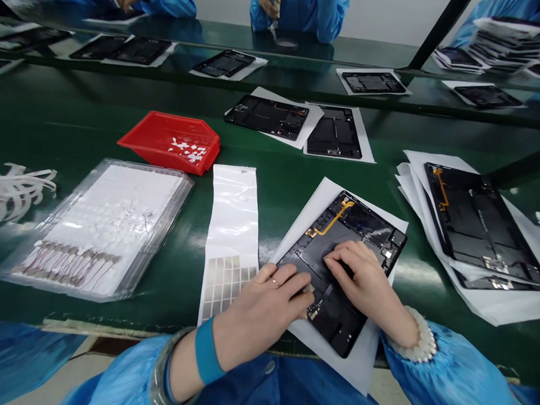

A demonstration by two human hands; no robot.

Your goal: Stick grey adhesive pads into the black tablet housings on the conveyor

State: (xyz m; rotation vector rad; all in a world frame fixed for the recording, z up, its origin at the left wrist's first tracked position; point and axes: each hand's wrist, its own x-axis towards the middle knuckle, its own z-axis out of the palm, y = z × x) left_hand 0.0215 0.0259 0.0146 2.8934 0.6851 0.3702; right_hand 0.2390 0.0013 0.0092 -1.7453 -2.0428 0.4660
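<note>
A black tablet housing [334, 327] lies at a slant on white paper [325, 191] in front of me. An orange flex cable [335, 219] runs along its upper left part. My left hand [267, 306] reaches over the housing's left edge, fingers bent and close together. A small pale patch shows by its fingertips; what they grip, if anything, is hidden. Over the middle of the housing, my right hand [359, 276] has thumb and index finger pinched together. Whatever lies in that pinch is too small to make out. Beside my left hand is a strip of silvery square stickers [223, 275].
Left are a clear plastic tray [135, 272] with small wired parts, white strips [19, 190] and a red bin [146, 136] with white scraps. More housings lie behind [271, 114] and stacked right [474, 213]. Co-workers in blue sleeves [334, 11] sit opposite.
</note>
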